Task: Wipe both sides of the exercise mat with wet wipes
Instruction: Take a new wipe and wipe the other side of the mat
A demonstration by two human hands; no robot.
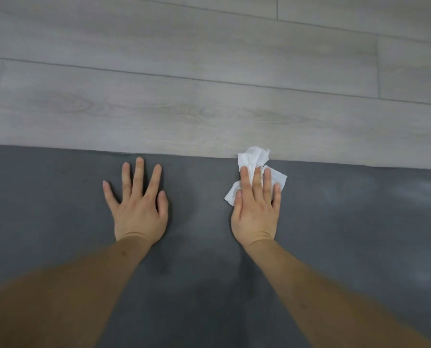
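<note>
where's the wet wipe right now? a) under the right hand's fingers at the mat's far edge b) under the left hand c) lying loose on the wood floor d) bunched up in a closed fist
a: the white wet wipe lies pressed under the straight fingers of the right hand at the far edge of the dark mat, while the left hand rests flat on bare mat.

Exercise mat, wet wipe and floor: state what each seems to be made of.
Exercise mat: dark grey, matte, probably foam or rubber; faint smudges, no gloss.
Wet wipe: thin white nonwoven sheet, crumpled into soft folds under the right hand.
Floor: pale grey planks with wood grain and seams, likely laminate or vinyl, low sheen.
</note>
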